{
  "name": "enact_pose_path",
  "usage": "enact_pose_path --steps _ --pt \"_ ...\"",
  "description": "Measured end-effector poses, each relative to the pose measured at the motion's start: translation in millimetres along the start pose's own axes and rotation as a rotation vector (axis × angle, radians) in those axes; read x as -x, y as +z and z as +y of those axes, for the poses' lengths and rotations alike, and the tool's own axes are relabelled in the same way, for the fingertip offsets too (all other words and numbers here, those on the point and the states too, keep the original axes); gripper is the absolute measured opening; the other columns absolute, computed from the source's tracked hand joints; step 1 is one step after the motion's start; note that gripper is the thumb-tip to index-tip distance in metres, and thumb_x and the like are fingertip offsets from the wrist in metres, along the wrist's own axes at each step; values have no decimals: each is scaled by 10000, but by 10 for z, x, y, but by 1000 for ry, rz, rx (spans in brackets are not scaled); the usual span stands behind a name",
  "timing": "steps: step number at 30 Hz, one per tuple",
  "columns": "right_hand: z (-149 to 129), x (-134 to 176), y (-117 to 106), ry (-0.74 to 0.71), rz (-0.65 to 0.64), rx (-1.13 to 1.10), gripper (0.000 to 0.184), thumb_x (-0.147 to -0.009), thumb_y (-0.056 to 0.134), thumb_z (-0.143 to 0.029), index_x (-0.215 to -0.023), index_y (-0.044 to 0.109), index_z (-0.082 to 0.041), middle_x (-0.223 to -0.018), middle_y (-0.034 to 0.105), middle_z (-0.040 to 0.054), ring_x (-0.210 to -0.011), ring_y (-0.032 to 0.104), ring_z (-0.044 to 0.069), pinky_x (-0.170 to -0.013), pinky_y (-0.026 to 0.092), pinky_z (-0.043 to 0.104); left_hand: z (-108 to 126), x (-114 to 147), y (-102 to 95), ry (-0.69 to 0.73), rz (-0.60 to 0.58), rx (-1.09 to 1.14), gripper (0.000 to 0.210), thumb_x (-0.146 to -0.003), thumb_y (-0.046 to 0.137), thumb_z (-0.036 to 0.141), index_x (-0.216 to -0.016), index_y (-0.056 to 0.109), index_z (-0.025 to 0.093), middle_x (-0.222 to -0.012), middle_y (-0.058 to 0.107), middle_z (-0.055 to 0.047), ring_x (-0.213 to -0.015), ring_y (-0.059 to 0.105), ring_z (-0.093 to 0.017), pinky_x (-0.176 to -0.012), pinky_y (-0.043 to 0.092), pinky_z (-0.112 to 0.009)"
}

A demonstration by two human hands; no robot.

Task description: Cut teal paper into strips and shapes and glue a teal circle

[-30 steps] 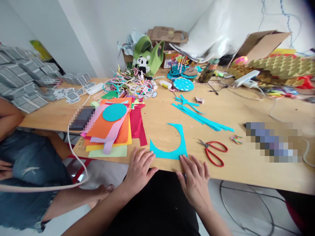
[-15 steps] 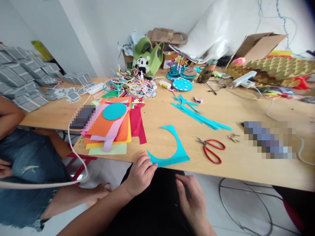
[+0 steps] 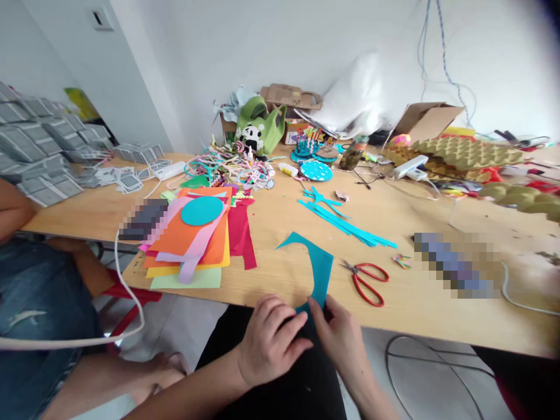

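A blue paper offcut (image 3: pixel 322 269) with a big round cut-out stands partly raised at the table's front edge. My right hand (image 3: pixel 341 332) pinches its right side between thumb and fingers. My left hand (image 3: pixel 273 338) has curled fingers at the lower strip of the same offcut, mostly hiding that strip. Just to the right lie scissors (image 3: pixel 370 283) with red handles, blades slightly parted. A blue paper circle (image 3: pixel 202 210) rests on a stack of coloured sheets (image 3: pixel 175 233) to the left.
Blue paper strips (image 3: pixel 345 221) lie beyond the scissors. Further back are a heap of craft bits (image 3: pixel 231 166), a green bag (image 3: pixel 262 128), a dotted blue disc (image 3: pixel 315 170) and a jar (image 3: pixel 353 153). A white cable (image 3: pixel 131 291) hangs at left, near a seated person (image 3: pixel 48 291).
My right hand has come up from below the table edge and taken hold of the offcut. The offcut has turned and lifted, and my left hand has shifted right and down along it.
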State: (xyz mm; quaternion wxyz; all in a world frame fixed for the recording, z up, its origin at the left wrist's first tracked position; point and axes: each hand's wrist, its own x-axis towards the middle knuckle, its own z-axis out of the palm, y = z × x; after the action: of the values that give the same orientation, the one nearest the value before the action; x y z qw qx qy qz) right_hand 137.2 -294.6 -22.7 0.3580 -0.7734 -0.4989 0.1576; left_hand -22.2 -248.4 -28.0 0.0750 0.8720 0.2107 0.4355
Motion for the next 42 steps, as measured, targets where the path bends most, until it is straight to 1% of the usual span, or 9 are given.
enact_pose_path --steps 4,7,9,11,15,23,27,34,42 --pt "-86 -515 -362 -420 218 511 212 -919 469 -259 -821 631 -164 -787 635 62 -705 569 186 -584 369 269 -259 -342 -152 -15 146 -156 394 -790 659 136 -1175 590 176 -1104 572 -114 -1147 498 -266 -1004 424 -495" --pt "-179 -749 -486 -628 327 830 252 -887 448 -103 -1041 645 -137 -940 627 115 -832 532 242 -668 371 319 -405 -583 -211 21 265 -294 467 -772 675 116 -1214 560 212 -1211 523 -113 -1249 422 -299 -1050 364 -545" --pt "-177 -757 -436 -731 283 926 301 -866 458 -76 -1107 634 -113 -888 611 119 -799 497 253 -684 365 346 -466 -649 -210 41 238 -358 482 -781 655 97 -1226 550 246 -1236 521 -92 -1268 402 -294 -1068 335 -556" --pt "-108 -682 -311 -790 205 946 300 -852 484 -82 -1107 640 -97 -828 593 111 -771 474 255 -694 365 364 -505 -620 -181 64 86 -374 461 -807 620 103 -1235 544 258 -1225 542 -77 -1247 420 -282 -1072 327 -545" --pt "90 -499 -73 -783 93 911 247 -827 539 -101 -1042 659 -84 -838 580 121 -793 462 266 -701 367 374 -528 -428 -80 99 -257 -273 358 -853 592 248 -1205 559 191 -1133 589 -80 -1138 486 -262 -1052 360 -497" --pt "164 -454 -77 -866 -41 715 199 -866 487 -85 -994 636 -112 -818 565 96 -793 448 240 -748 378 360 -568 -315 64 77 -467 -284 205 -885 468 111 -1040 600 141 -887 600 -61 -899 530 -214 -796 482 -365" --pt "286 -412 -158 -863 -61 627 180 -876 458 -81 -913 629 -122 -841 562 103 -824 450 245 -751 387 364 -611 -265 73 68 -493 -292 149 -870 490 102 -944 612 146 -858 584 -54 -848 524 -205 -755 481 -341" --pt "513 -316 -261 -884 -71 550 318 -867 403 -26 -1116 591 -87 -932 577 134 -892 455 264 -773 412 401 -623 -258 15 71 -535 -273 202 -872 471 84 -991 612 165 -885 574 -57 -876 520 -206 -766 477 -340" --pt "549 -329 -254 -726 -102 378 195 -917 465 -142 -1021 628 -163 -903 602 92 -865 494 227 -777 436 385 -719 -281 -51 -41 -582 -107 236 -850 487 49 -1003 630 158 -947 591 -60 -945 520 -198 -830 490 -342"
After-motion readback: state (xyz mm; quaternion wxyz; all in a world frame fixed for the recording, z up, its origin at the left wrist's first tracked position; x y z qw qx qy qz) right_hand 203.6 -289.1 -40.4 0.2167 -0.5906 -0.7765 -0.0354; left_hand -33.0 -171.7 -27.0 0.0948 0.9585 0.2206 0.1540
